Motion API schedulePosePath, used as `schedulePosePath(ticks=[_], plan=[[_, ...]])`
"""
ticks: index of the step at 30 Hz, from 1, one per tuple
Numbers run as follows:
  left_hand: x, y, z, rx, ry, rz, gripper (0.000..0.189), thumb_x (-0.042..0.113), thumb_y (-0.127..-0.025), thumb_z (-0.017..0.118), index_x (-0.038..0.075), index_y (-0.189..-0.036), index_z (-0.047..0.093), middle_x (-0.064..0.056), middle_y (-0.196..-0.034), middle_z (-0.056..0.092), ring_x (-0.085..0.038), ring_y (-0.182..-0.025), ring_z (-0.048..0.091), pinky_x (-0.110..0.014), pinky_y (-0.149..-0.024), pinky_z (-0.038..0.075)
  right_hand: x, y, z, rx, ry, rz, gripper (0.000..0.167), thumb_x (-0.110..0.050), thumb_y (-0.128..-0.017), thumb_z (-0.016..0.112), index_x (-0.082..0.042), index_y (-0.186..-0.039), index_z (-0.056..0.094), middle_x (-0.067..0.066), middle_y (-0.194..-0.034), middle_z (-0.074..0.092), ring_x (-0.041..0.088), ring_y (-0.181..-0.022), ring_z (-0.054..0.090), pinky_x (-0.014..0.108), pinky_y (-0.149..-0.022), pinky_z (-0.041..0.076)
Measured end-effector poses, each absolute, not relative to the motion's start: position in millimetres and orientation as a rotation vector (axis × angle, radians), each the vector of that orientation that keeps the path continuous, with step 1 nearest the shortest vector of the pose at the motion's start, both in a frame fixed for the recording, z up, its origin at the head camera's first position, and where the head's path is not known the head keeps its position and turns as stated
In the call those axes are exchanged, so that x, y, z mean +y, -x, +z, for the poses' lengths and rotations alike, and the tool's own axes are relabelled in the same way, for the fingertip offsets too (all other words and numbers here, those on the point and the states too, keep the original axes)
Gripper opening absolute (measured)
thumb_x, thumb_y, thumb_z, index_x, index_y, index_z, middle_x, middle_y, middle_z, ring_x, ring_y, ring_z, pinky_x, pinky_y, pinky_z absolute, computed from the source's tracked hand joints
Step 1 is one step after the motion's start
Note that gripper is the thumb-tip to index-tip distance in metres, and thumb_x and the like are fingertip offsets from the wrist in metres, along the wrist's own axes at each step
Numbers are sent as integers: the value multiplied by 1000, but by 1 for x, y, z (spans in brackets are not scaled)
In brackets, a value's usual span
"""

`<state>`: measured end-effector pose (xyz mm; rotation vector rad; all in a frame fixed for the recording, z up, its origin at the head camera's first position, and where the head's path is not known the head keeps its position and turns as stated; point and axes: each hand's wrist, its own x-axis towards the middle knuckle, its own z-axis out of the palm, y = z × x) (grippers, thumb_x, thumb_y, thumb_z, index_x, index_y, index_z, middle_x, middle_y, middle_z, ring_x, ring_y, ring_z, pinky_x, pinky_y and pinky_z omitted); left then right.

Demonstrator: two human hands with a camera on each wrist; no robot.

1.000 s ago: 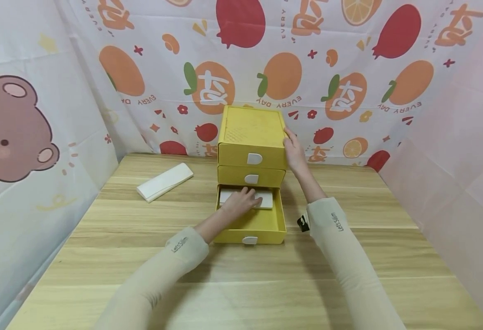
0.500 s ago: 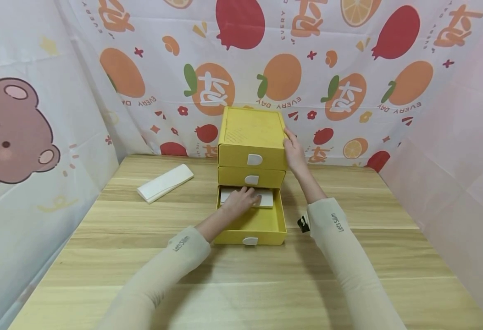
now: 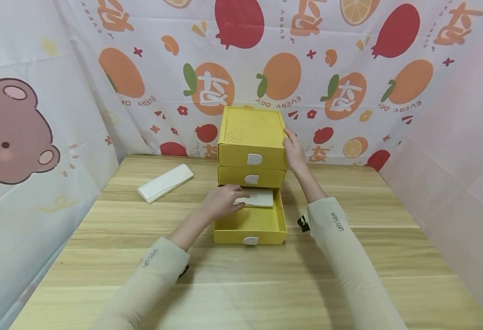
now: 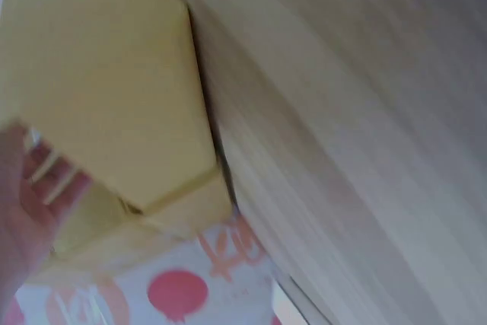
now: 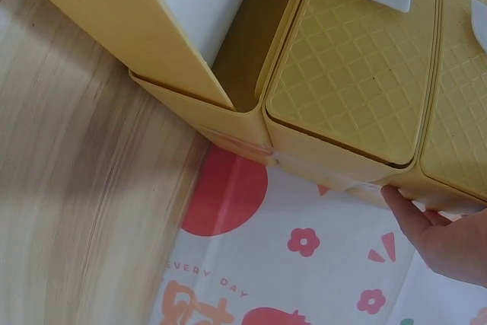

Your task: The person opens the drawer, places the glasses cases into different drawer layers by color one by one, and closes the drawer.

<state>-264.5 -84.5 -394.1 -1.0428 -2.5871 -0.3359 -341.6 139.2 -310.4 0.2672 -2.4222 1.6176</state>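
A yellow drawer unit (image 3: 251,126) stands at the back of the table, its bottom drawer (image 3: 233,237) pulled out. In that drawer lies a flat white case (image 3: 261,197). My left hand (image 3: 222,201) hovers over the drawer's left side, fingers loosely bent, near the case's left end. The left wrist view is blurred, but those fingers (image 4: 67,192) look spread with nothing between them. My right hand (image 3: 296,153) rests against the unit's right side near the top edge. In the right wrist view its fingers (image 5: 407,215) touch the yellow side wall.
Another white case (image 3: 165,182) with a folded flap lies on the wooden table (image 3: 241,288), left of the unit. The two upper drawers (image 3: 233,156) are closed, with white pull tabs. A fruit-print curtain (image 3: 258,41) hangs right behind the unit.
My left hand has moved left from above the white case to the drawer's left side, uncovering more of the case. The right hand, drawer and case look unmoved.
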Motion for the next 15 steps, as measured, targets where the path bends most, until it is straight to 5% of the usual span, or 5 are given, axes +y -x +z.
schedulePosePath(ticks=[4, 8, 12, 15], plan=[[-113, 268, -388, -2441, 1084, -407, 16, 22, -83, 66, 10, -92, 73, -4, -89, 67, -19, -77, 62, -29, -57, 48, 138, 341, -310, -2431, -255, 1609, 48, -24, -97, 31, -13, -144, 32, 5, -147, 27, 20, -115, 36, 36, -89, 33], [-148, 277, -386, -2169, 1049, -444, 12, 15, -78, 64, 7, -80, 72, -3, -74, 67, -16, -61, 62, -23, -45, 42, 136, 340, -309, -2442, -246, 1599, 48, -24, -97, 31, -13, -144, 33, 5, -146, 29, 19, -96, 45, 33, -80, 37], [-188, 285, -386, -2139, 786, -384, 13, 16, -77, 61, 8, -76, 71, -3, -66, 66, -15, -49, 56, -24, -36, 33, 136, 340, -309, -2452, -227, 1578, 48, -25, -97, 31, -15, -144, 33, 4, -146, 30, 17, -96, 45, 32, -75, 37], [-217, 291, -388, -2366, 506, -375, 18, 20, -83, 58, 8, -85, 70, -7, -76, 67, -22, -59, 58, -33, -41, 38, 138, 341, -309, -2452, -215, 1584, 48, -26, -97, 31, -16, -144, 33, 4, -146, 30, 17, -86, 44, 31, -69, 37]])
